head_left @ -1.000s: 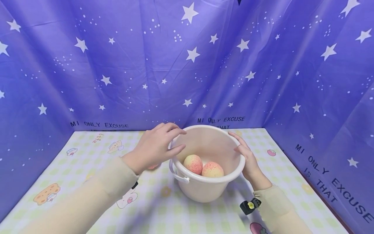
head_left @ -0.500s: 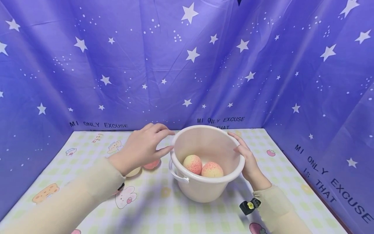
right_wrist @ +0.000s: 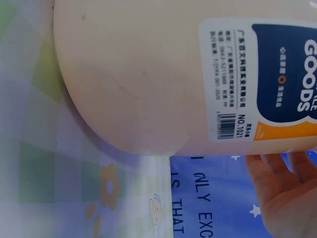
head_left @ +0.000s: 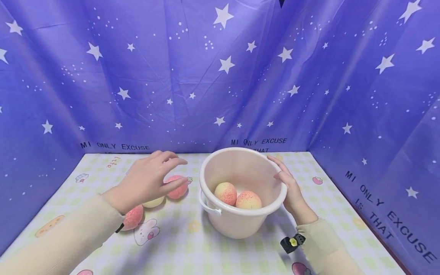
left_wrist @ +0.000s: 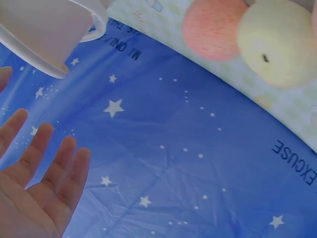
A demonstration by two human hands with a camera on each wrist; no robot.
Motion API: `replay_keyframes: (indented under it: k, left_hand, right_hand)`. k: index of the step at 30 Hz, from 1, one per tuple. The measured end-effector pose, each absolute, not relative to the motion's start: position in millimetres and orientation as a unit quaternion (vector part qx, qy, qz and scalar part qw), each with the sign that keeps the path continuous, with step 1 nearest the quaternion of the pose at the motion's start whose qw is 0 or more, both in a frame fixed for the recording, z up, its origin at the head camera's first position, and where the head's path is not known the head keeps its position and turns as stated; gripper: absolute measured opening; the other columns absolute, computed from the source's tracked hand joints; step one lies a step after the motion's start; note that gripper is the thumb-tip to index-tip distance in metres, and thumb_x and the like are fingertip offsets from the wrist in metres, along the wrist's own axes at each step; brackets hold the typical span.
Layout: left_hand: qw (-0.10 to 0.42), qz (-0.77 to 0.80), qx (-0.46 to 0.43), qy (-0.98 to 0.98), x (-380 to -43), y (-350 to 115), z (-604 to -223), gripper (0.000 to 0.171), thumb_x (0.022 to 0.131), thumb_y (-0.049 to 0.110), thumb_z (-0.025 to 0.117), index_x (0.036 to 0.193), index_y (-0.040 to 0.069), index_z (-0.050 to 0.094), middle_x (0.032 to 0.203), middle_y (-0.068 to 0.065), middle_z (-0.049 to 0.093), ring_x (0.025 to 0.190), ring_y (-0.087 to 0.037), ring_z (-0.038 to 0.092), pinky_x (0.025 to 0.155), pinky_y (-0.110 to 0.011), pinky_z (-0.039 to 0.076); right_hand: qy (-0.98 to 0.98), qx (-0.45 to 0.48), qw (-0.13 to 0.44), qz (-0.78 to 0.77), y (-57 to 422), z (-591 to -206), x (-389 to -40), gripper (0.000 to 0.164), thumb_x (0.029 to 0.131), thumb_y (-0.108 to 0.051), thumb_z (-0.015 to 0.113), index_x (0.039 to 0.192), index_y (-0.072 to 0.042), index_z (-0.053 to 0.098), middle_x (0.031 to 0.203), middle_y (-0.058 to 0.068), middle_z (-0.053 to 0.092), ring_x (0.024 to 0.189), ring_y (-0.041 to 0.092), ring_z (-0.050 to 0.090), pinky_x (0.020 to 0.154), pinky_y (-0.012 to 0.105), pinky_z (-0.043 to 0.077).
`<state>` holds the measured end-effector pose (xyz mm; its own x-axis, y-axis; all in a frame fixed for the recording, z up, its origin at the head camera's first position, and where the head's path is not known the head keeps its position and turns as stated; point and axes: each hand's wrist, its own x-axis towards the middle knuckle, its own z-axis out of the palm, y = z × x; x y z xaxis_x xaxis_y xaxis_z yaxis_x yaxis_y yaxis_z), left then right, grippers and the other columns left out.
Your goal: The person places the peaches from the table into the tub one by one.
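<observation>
A pale pink bucket (head_left: 237,225) stands upright on the table, its white handle (head_left: 209,206) hanging at the left. Inside lie two peaches (head_left: 225,193), yellow with red speckles. At the right rim, my right hand (head_left: 295,194) holds the bucket, thumb over the edge and fingers along the outside. Left of the bucket, my left hand (head_left: 146,181) hovers with fingers spread and nothing in it. Below it, partly hidden by hand and sleeve, lie a pink peach (head_left: 177,188), a pale yellow one (left_wrist: 277,42) and another pink one (head_left: 133,218).
A checked cloth with cartoon prints covers the table (head_left: 172,252). Purple star-printed curtain (head_left: 192,76) closes off the back and both sides. A printed label (right_wrist: 233,84) is stuck on the bucket's wall in the right wrist view.
My left hand has moved left, away from the bucket's rim to above the loose peaches, bringing more of them into sight. The right hand and the bucket have stayed about where they were.
</observation>
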<state>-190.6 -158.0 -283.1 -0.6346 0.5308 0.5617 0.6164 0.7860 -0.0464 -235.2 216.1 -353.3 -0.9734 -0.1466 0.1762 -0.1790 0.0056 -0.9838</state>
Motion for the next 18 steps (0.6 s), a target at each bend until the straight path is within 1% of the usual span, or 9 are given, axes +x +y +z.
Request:
replay_keyframes:
  k: [8,13,18]
  left_hand:
    - [0.279,-0.061,-0.296,-0.911,-185.7,-174.7,-291.2,0.044,0.083,0.043,0.074,0.118,0.017,0.069,0.111,-0.004,0.067,0.099,-0.023,0.064,0.064,-0.038,0.054]
    - [0.257,-0.055,-0.269,-0.927,-181.9,-184.0,-296.0,0.045,0.086,0.044,0.071,0.120,0.015,0.067,0.113,-0.007,0.068,0.103,-0.026,0.065,0.066,-0.042,0.056]
    - [0.236,-0.049,-0.240,-0.940,-177.7,-193.6,-300.5,0.046,0.088,0.045,0.068,0.122,0.015,0.066,0.117,-0.009,0.068,0.107,-0.029,0.064,0.071,-0.045,0.056]
  right_hand:
    - [-0.710,0.111,0.010,0.695,215.9,-352.8,-234.6,0.069,0.086,-0.006,0.029,0.154,-0.010,0.027,0.136,-0.006,0.045,0.114,0.010,0.053,0.095,0.022,0.045]
    - [-0.713,0.107,0.012,0.693,214.9,-350.5,-235.7,0.069,0.085,-0.007,0.029,0.154,-0.011,0.027,0.140,-0.004,0.042,0.116,0.010,0.051,0.095,0.022,0.044]
    - [-0.713,0.107,0.008,0.693,214.6,-350.5,-234.8,0.068,0.086,-0.007,0.029,0.154,-0.011,0.028,0.140,-0.005,0.042,0.116,0.011,0.051,0.096,0.022,0.044]
